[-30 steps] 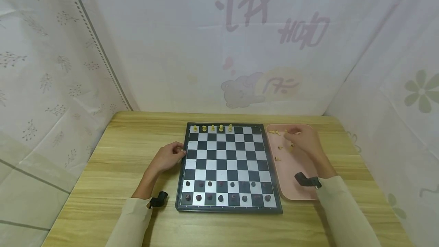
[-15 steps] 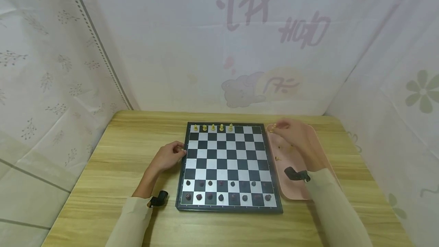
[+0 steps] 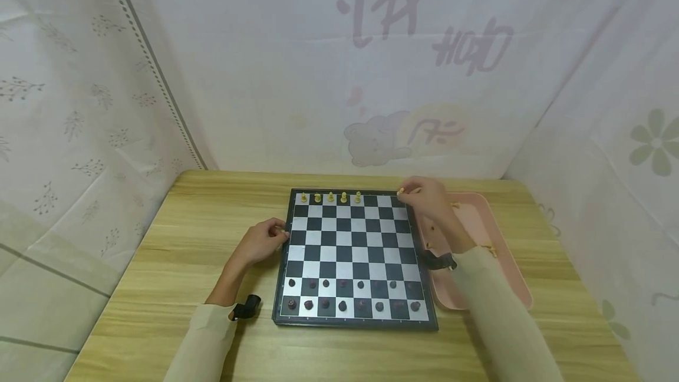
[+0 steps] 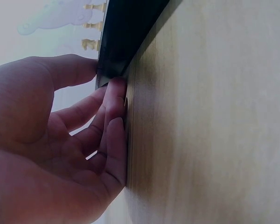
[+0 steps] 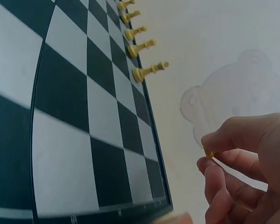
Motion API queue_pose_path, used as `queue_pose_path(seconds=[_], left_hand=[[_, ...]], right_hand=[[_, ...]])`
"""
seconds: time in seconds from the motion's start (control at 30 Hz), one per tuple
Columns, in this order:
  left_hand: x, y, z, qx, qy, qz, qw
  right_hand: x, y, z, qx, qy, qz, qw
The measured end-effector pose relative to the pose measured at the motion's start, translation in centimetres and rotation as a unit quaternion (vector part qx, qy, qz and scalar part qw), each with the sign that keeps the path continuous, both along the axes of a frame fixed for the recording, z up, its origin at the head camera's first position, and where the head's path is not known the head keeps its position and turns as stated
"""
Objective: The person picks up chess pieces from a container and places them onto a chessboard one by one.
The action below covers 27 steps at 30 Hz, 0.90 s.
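On the tabletop sat the chessboard, its edge clamped in your left hand. Your right hand had its grip pinched on a yellow piece near the far right corner; lowering it lightly, upright, probably worked best.

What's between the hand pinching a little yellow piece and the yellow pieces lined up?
Only bare squares of the chessboard separate the right hand from the nearest lined-up yellow piece; the head view shows this.
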<state>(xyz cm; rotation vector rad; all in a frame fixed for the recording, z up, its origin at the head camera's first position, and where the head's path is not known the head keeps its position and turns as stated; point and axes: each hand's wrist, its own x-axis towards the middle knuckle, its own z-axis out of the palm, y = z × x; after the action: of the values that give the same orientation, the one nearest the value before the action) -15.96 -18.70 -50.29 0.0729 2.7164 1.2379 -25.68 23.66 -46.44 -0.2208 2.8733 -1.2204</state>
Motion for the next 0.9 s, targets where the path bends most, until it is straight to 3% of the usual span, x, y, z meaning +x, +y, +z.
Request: queue_pose_path(seconds=[0.43, 0.6, 0.9], left_hand=[[0.2, 0.3, 0.3, 0.005, -0.001, 0.002, 1.0], [0.2, 0.3, 0.2, 0.004, -0.002, 0.005, 1.0], [0.1, 0.2, 0.0, 0.005, -0.004, 0.003, 1.0]], right_hand=[[-1.6, -3.8, -1.2, 0.015, -0.004, 0.042, 0.999], [-1.8, -4.3, -1.8, 0.033, 0.013, 0.057, 0.9978], [-1.8, -5.3, -1.8, 0.05, 0.003, 0.065, 0.9966]])
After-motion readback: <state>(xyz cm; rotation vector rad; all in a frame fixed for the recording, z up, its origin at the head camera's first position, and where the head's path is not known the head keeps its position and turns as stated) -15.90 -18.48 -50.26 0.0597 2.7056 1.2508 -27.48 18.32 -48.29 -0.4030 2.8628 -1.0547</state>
